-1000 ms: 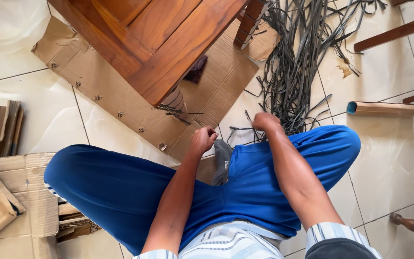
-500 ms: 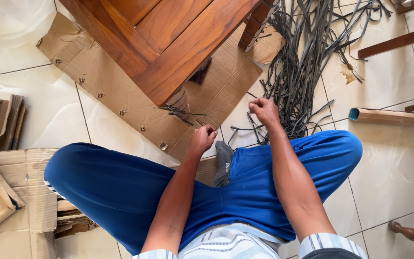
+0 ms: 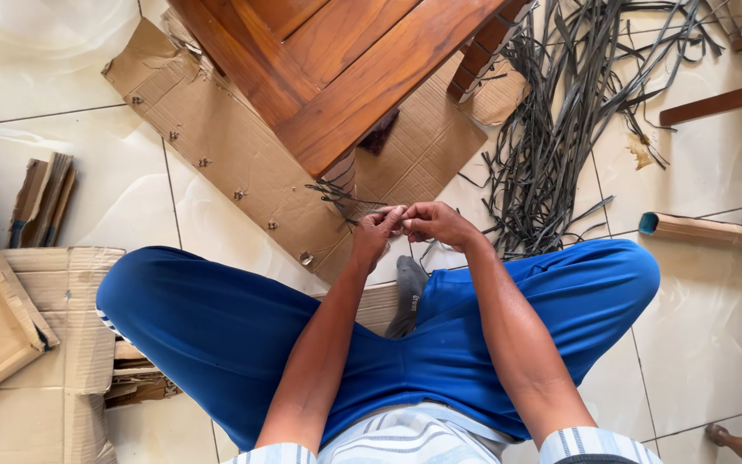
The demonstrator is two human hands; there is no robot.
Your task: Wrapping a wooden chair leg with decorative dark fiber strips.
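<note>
Left hand (image 3: 377, 234) and right hand (image 3: 434, 222) meeting fingertip to fingertip, both pinching a thin dark rattan strand (image 3: 347, 196) trailing toward ten o'clock, reaching the wooden chair leg (image 3: 343, 172). Risk: strand slipping or snapping if tugged hard.

A flattened brown corrugated cardboard sheet (image 3: 242, 163) lies on the pale tiled floor (image 3: 45, 69) near its top left corner (metal fasteners dot its edge). More flattened brown cardboard box pieces (image 3: 53, 344) are stacked at the floor's left edge.
</note>
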